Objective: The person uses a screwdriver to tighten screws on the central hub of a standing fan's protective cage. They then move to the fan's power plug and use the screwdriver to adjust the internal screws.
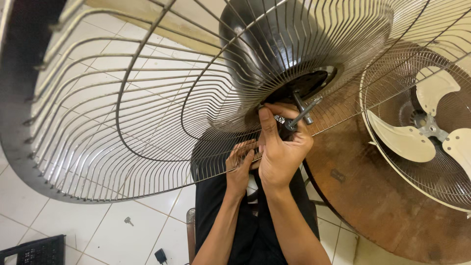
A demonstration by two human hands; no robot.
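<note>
A large wire fan guard [122,113] with a black motor housing [274,44] behind its hub fills the upper view. My right hand [279,147] is wrapped around a metal tool [304,112] whose tip meets the black hub plate [306,83] by the motor shaft. My left hand [240,164] sits just below and behind the right one, fingers curled against the guard wires; whether it holds anything is hidden. Both forearms rise from my lap in dark trousers.
A round wooden table [373,196] stands to the right with a second fan guard and cream blades [422,137] lying on it. On the white tiled floor lie a small screw [128,221], a small black part [161,255] and a black crate corner [34,250].
</note>
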